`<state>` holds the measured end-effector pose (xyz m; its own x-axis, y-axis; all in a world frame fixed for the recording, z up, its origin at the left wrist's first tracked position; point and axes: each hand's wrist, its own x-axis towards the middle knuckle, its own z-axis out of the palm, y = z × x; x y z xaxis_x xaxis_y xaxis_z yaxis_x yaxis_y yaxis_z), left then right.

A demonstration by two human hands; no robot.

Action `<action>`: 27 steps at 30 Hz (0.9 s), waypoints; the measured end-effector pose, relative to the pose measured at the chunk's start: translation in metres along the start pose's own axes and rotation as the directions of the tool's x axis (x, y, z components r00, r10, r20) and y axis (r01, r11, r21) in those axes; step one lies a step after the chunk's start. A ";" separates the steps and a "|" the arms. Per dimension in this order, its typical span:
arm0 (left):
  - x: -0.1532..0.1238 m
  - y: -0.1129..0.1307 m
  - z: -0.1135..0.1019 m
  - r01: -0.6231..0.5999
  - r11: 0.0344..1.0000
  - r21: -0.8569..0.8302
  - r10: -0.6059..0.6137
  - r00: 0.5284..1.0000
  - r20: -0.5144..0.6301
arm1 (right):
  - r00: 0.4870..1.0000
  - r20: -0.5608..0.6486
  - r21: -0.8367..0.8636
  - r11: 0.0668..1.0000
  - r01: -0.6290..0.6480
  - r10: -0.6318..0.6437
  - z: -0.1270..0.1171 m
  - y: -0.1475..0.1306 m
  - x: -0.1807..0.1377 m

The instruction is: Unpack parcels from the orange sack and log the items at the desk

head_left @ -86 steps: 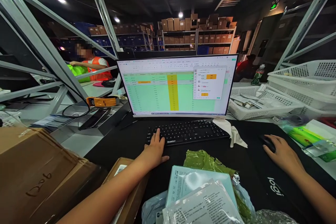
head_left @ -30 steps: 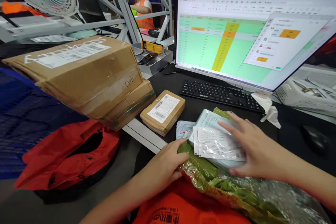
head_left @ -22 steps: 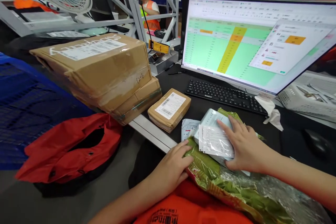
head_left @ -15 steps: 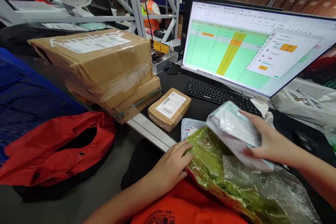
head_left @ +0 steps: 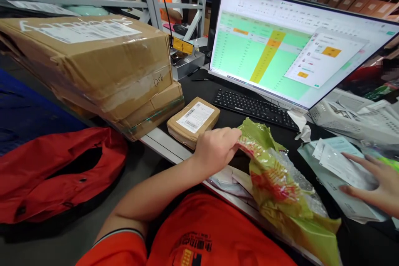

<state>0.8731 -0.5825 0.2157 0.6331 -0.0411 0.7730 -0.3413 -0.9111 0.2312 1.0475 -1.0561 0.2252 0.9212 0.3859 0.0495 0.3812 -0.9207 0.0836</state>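
Note:
My left hand [head_left: 216, 149] is closed on the edge of a shiny green plastic bag [head_left: 280, 191] with red and yellow print, raising that edge. Clear bubble wrap [head_left: 299, 174] shows along the bag's far side. On the right, my right hand [head_left: 374, 183] rests over a flat grey-white packet [head_left: 327, 170], thumb and fingers apart. Under those fingers, white paper slips [head_left: 339, 162] lie on the packet. Partly hidden behind the bag, a pale plastic-wrapped packet [head_left: 227, 181] lies at the desk's front edge. A small labelled cardboard box [head_left: 195, 120] sits just beyond my left hand.
Large taped cartons [head_left: 118, 66] are stacked at the left. A black keyboard [head_left: 252, 108] stands before the lit monitor [head_left: 264, 50]. White baskets [head_left: 343, 112] hold papers at the right. A red bag [head_left: 59, 170] is at lower left. A person in an orange vest [head_left: 170, 2] is behind the rack.
My right hand has moved right with the packet, which now lies on the desk with its fingers spread on top. My left hand has lifted the green bag's edge up and away from me.

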 end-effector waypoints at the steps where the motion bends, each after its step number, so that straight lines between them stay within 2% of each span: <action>1: 0.007 0.001 0.003 -0.003 1.000 0.018 0.003 1.000 0.024 | 1.000 0.020 -0.009 1.000 -0.021 0.021 0.006 0.000 -0.004; 3: 0.018 0.006 0.006 -0.029 0.998 0.054 0.026 0.997 0.069 | 0.997 0.064 -0.008 0.999 -0.038 0.039 0.019 -0.003 -0.011; 5: 0.026 0.010 0.005 -0.072 0.993 0.097 0.064 0.994 0.088 | 0.996 0.093 0.041 0.999 -0.002 -0.002 0.031 -0.008 -0.015; 8: 0.030 0.012 0.002 -0.142 0.979 0.145 0.136 0.990 0.048 | 0.995 0.067 0.124 0.990 0.060 -0.069 0.042 -0.015 -0.020; 11: 0.026 0.007 0.000 -0.195 0.968 0.155 0.201 0.979 -0.026 | 0.993 0.064 0.117 0.989 0.087 -0.095 0.043 -0.024 -0.024; 14: 0.016 0.000 0.003 -0.212 0.969 0.127 0.219 0.974 -0.048 | 0.990 0.077 0.069 0.991 0.117 -0.122 0.038 -0.035 -0.029; 16: 0.009 -0.002 0.006 -0.183 0.977 0.107 0.184 0.983 0.007 | 0.990 0.080 0.038 0.993 0.111 -0.114 0.035 -0.042 -0.031; 18: 0.004 -0.003 0.008 -0.140 0.989 0.053 0.130 0.978 0.162 | 0.992 0.093 0.013 0.997 0.080 -0.081 0.033 -0.048 -0.033; 20: -0.004 -0.003 0.008 -0.082 0.995 -0.064 0.101 0.919 0.382 | 0.994 0.106 -0.016 0.999 0.034 -0.032 0.031 -0.053 -0.034; 22: -0.015 -0.002 0.008 -0.032 0.984 -0.176 0.128 0.811 0.571 | 0.993 0.117 -0.038 0.999 -0.001 0.006 0.028 -0.057 -0.034; 25: -0.035 0.002 0.010 -0.068 0.980 -0.187 0.185 0.652 0.736 | 0.992 0.125 -0.043 0.999 -0.015 0.021 0.023 -0.063 -0.034; 27: -0.046 0.004 0.014 -0.156 0.978 -0.136 0.202 0.581 0.788 | 0.992 0.128 -0.044 0.999 -0.005 0.011 0.023 -0.067 -0.034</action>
<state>0.8523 -0.5903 0.1728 0.8467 -0.5313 0.0301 -0.5269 -0.8292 0.1863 0.9925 -1.0088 0.1948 0.9277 0.3652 -0.0775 0.3725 -0.9193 0.1270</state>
